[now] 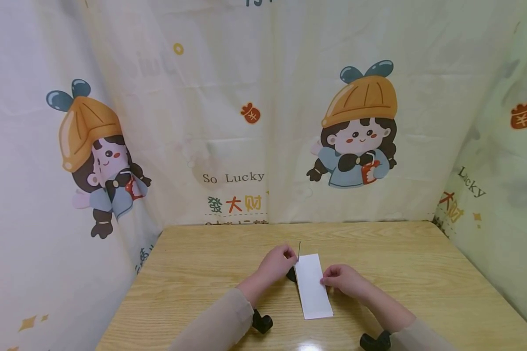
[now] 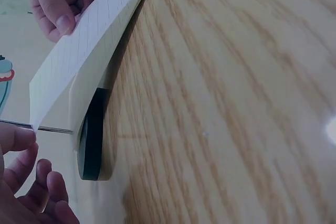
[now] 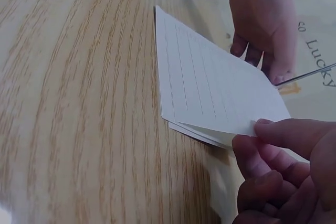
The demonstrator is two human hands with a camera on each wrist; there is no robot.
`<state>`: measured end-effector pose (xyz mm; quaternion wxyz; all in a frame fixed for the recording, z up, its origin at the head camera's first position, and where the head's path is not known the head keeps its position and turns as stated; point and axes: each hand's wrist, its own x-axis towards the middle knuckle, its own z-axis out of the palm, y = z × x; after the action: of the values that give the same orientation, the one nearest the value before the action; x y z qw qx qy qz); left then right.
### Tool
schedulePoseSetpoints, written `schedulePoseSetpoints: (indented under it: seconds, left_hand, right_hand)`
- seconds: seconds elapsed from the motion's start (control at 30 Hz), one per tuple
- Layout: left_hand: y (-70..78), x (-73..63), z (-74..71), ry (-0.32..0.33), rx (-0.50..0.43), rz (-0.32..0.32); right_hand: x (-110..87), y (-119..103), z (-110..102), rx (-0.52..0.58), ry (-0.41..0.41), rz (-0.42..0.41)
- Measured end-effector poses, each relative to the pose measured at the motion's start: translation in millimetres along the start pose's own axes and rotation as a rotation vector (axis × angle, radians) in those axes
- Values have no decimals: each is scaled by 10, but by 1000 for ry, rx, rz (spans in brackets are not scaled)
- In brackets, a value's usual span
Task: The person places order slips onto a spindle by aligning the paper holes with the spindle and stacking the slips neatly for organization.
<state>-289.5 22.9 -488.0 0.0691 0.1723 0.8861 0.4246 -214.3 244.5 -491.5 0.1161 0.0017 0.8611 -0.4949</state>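
Observation:
A lined white paper slip [image 1: 314, 290] lies tilted over a bill spike, whose black round base [image 2: 92, 140] rests on the table. The spike's thin metal rod [image 1: 299, 247] sticks up past the slip's far left corner. At that corner my left hand [image 1: 280, 261] pinches the slip between thumb and finger, right against the rod. My right hand [image 1: 344, 280] pinches the right edge, thumb on top. More paper [image 3: 202, 136] shows under the lifted slip in the right wrist view, and the rod enters this lower paper in the left wrist view.
The wood-grain table [image 1: 193, 273] runs back to a printed cream curtain [image 1: 228, 136], which also hangs at both sides. Black wrist-worn devices [image 1: 262, 321] sit near both beige sleeves [image 1: 219, 319].

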Motion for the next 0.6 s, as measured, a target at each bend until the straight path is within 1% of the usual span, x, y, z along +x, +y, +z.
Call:
schedulePoseSetpoints:
  seconds: [0.3, 0.43, 0.6]
  left_hand:
    - [-45, 19, 29, -15, 56, -18]
    - [-71, 23, 39, -23, 78, -27]
    - [-92, 28, 42, -40, 79, -37]
  right_hand:
    - [14, -4, 4, -73, -15, -39]
    - [14, -21, 13, -116, -2, -20]
    - [14, -38, 30, -163, 13, 0]
